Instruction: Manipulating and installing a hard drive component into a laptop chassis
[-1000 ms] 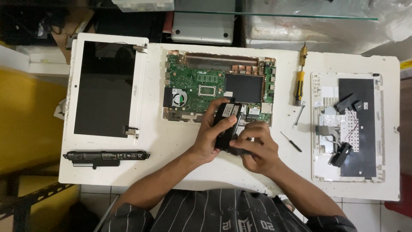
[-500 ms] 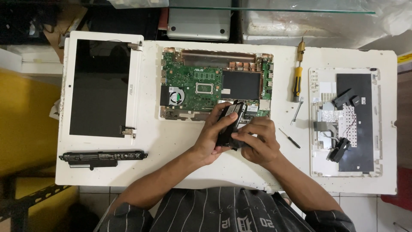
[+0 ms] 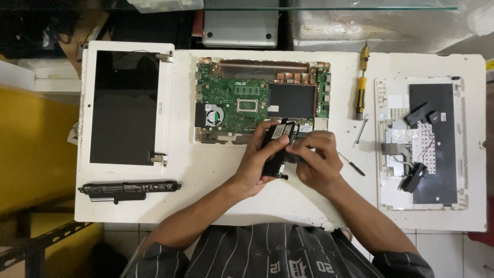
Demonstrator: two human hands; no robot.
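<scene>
Nearest the camera, both forearms reach up from a striped shirt over the white table (image 3: pixel 216 201). The left hand (image 3: pixel 254 164) wraps its fingers around a black hard drive (image 3: pixel 278 146), held tilted just above the table; the right hand (image 3: pixel 319 162) pinches the drive's right edge, its fingertips hidden behind it. Just beyond lies the green motherboard (image 3: pixel 242 100) in its open laptop base. Farther right rests a yellow-handled screwdriver (image 3: pixel 362 92). The shelf behind is cut off.

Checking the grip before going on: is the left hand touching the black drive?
Touching. The head view shows the left hand with its fingers wrapped over the black drive, with no gap between them.
</scene>
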